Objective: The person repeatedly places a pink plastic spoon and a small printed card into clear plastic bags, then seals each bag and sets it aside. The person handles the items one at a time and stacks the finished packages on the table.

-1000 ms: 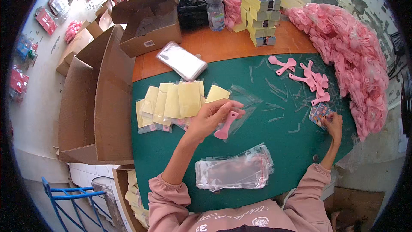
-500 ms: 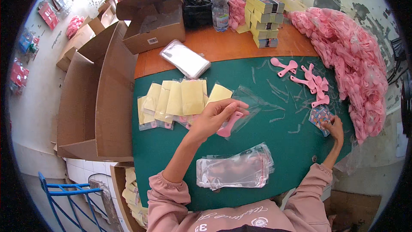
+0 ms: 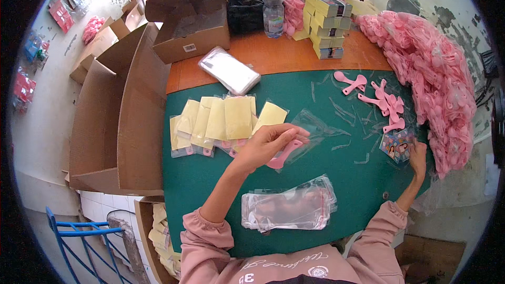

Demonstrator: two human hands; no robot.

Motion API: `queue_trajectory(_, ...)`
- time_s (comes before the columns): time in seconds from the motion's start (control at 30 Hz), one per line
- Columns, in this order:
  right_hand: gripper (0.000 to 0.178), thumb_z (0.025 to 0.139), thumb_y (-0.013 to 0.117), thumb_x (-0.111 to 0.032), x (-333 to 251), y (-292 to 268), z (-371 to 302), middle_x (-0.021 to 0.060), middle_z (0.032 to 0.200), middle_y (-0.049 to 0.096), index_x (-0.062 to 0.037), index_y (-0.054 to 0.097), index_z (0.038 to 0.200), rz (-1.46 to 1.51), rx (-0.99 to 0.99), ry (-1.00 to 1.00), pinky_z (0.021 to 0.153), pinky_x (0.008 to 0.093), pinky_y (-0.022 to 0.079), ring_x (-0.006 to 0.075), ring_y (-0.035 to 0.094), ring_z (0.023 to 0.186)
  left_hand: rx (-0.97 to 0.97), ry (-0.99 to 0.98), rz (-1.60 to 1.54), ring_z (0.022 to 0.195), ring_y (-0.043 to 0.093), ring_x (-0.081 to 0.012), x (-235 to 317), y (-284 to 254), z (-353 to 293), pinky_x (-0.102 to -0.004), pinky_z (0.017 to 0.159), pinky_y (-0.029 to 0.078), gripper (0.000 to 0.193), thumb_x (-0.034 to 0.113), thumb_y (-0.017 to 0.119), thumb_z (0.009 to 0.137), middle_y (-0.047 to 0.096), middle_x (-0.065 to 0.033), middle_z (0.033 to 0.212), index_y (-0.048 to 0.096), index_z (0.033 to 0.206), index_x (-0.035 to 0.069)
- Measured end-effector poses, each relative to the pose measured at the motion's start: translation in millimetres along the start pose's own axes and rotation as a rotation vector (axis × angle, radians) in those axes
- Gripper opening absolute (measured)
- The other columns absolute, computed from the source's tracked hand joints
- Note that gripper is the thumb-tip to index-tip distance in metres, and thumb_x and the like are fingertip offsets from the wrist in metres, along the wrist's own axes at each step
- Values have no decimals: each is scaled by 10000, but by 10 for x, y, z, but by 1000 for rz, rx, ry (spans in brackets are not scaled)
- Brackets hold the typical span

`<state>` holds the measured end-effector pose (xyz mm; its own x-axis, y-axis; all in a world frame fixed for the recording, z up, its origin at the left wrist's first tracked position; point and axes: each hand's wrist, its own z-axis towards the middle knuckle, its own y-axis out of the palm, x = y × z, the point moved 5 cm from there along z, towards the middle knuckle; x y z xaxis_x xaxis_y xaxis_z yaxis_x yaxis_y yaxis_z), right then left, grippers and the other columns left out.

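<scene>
My left hand (image 3: 269, 146) is closed on a clear plastic bag (image 3: 314, 124), above the middle of the green mat. A pink spoon (image 3: 287, 154) shows below its fingers, through the film. At the right edge, my right hand (image 3: 418, 156) has its fingers together at the outer side of small printed cards (image 3: 395, 146); its fingertips are partly hidden. Above the cards lies a loose group of pink spoons (image 3: 388, 100). Left of my left hand, filled bags with pale yellow cards (image 3: 238, 118) overlap in a row. Flat clear bags (image 3: 286, 208) lie nearest my body.
A big heap of pink spoons in film (image 3: 426, 73) borders the right side. Card stacks (image 3: 327, 26) and a water bottle (image 3: 273, 10) stand at the back. Open cardboard boxes (image 3: 139, 105) line the left. Clear film strips (image 3: 342, 110) litter the green mat (image 3: 363, 194).
My right hand has shifted slightly right across the printed cards to their outer edge, uncovering more of their pictures. My left hand stays almost in place with the bag and pink spoon.
</scene>
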<state>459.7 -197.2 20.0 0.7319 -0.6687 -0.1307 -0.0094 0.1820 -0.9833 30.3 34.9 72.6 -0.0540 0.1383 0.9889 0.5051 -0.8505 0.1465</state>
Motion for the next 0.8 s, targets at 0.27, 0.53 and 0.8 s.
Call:
queue_trajectory(0.27,236,774,580,-28,-1897,-1049,-321,68,820,625,38,543,998,701,217,-196,599,221,458,110,580,704,-41,-58,70,908,569,-121,-148,12,19,-235,781,455,310,223,412,928,621,-80,957,560,1074,-6)
queue_trajectory(0.53,212,719,619,0,-3079,-1081,-603,85,796,635,-16,587,928,907,-283,-572,610,250,485,121,614,704,-45,-44,133,792,543,-69,-119,69,10,-206,687,445,282,219,434,919,637,-47,875,592,1040,19)
queue_trajectory(0.8,220,712,595,-11,-3191,-1022,-700,126,781,611,-35,577,929,601,-380,-839,594,294,474,242,625,688,-51,-74,348,793,551,-78,-71,107,-1,-226,719,449,267,196,454,909,639,-35,890,591,1035,5)
